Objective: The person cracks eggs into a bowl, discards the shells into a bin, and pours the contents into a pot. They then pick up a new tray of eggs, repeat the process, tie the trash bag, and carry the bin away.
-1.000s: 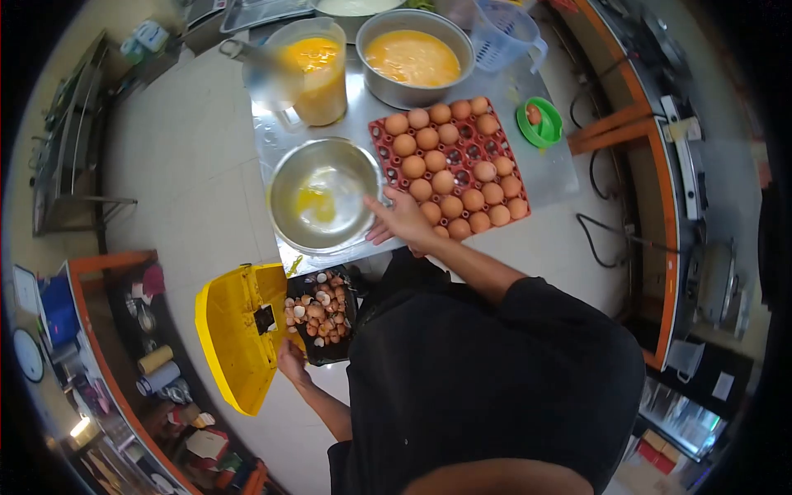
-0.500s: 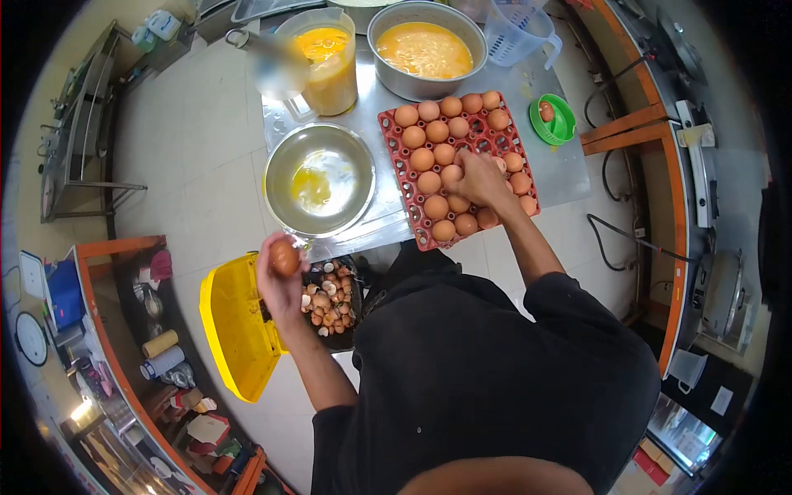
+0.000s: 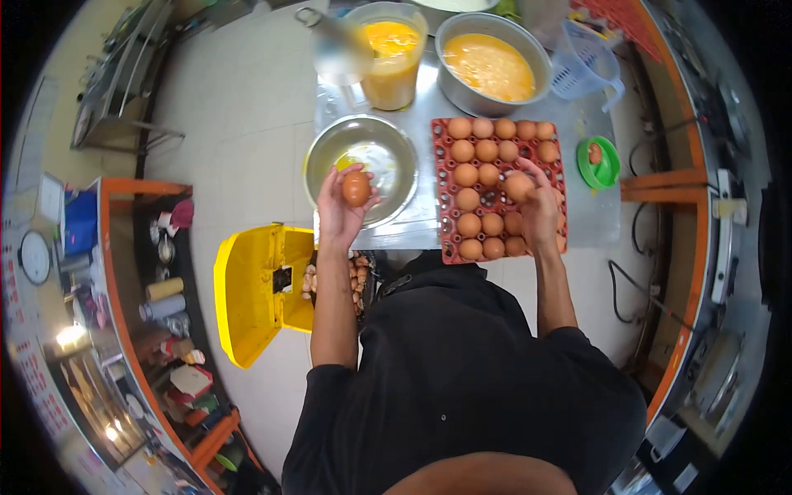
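Note:
A brown egg [image 3: 355,189] rests in my left hand [image 3: 340,216], fingers curled around it, over the near rim of the steel bowl [image 3: 394,136]. A little egg white and yolk lies in that bowl. Another brown egg [image 3: 518,186] is held between the fingers of my right hand [image 3: 539,206], above the right half of the red egg tray [image 3: 445,186]. Rows of brown eggs fill much of the tray, with some bare pockets; my right hand hides part of it.
Behind the bowl stand a jug of yolks [image 3: 392,78] and a pot of beaten egg [image 3: 495,66]. A blue-tinted basket [image 3: 586,70] and green bowl [image 3: 598,163] are right. Below left is a yellow bin [image 3: 247,301] with eggshells.
My left hand has moved from over the bin up to the bowl with its egg. My right hand has lifted an egg off the tray. The camera view has shifted.

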